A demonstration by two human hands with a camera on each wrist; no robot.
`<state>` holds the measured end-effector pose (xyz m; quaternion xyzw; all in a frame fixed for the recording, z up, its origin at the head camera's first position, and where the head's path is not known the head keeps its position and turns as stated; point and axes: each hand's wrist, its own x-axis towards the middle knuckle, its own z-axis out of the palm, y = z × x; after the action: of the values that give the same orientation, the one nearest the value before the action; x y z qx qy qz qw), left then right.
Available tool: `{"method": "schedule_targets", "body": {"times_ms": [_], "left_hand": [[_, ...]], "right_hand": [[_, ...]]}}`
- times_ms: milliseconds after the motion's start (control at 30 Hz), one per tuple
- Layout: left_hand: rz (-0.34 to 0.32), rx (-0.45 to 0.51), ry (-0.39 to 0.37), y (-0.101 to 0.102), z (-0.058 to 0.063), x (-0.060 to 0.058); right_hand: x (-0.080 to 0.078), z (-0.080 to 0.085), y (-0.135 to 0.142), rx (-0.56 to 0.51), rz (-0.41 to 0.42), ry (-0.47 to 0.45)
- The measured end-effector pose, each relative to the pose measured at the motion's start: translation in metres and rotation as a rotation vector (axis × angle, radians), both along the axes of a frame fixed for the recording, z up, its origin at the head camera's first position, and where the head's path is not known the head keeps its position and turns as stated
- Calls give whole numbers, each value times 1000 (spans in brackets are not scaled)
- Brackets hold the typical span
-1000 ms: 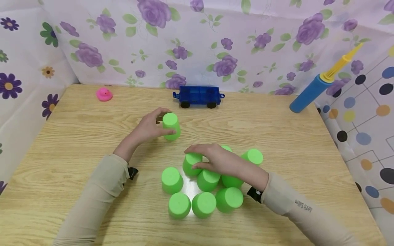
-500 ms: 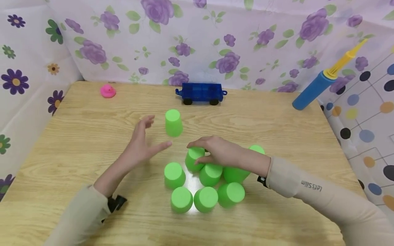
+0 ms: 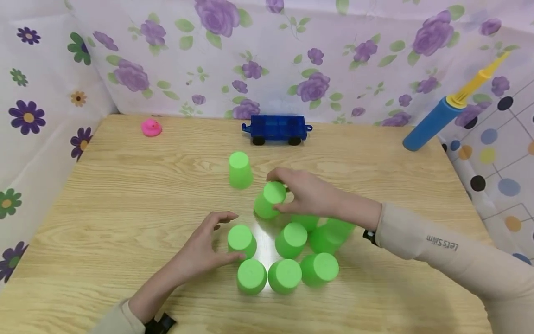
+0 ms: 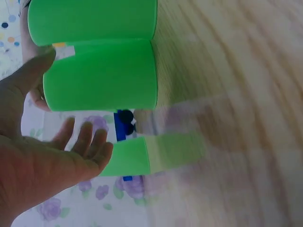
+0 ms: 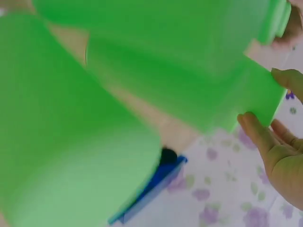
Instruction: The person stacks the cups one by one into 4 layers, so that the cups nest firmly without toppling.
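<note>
Several bright green plastic cups stand bottom-up on the wooden table. My right hand (image 3: 310, 190) grips one green cup (image 3: 267, 204) between thumb and fingers; the cup leans a little. The right wrist view shows fingertips (image 5: 247, 118) and thumb on its narrow end. My left hand (image 3: 202, 248) is spread around another green cup (image 3: 242, 239) at the group's left side. Gaps show between its fingers (image 4: 85, 135) and that cup (image 4: 102, 78) in the left wrist view. A lone green cup (image 3: 240, 171) stands farther back.
Near hand and cups, three green cups form a front row, including a front cup (image 3: 285, 276). A blue toy wagon (image 3: 277, 128) and a pink toy duck (image 3: 151, 127) sit at the back. A blue-and-yellow pump (image 3: 438, 118) leans at the back right.
My left hand has let go of the back cup and come forward to the front-left cup. My right hand has moved its cup slightly back, away from the group.
</note>
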<state>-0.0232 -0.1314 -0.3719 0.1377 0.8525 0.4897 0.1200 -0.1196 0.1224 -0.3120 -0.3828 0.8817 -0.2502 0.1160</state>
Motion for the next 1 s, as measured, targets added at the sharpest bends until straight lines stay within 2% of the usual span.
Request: {"method": "schedule_targets", "body": {"times_ms": [167, 333, 433, 567, 733, 867, 1000], "left_hand": [[20, 1, -7, -3, -4, 2], [11, 38, -44, -1, -9, 2], [-1, 30, -31, 0, -10, 2], [-1, 12, -1, -1, -10, 3], [4, -26, 41, -2, -10, 2], [-6, -24, 41, 0, -9, 1], [-9, -35, 38, 1, -8, 0]], "right_hand": [[-28, 8, 7, -43, 0, 41], [-53, 4, 8, -53, -33, 18], [-63, 2, 5, -28, -49, 7], [-72, -2, -3, 48, -58, -7], [-76, -4, -14, 147, -9, -16], [-79, -4, -20, 187, 18, 1], [-84, -5, -22, 207, 9, -8]]}}
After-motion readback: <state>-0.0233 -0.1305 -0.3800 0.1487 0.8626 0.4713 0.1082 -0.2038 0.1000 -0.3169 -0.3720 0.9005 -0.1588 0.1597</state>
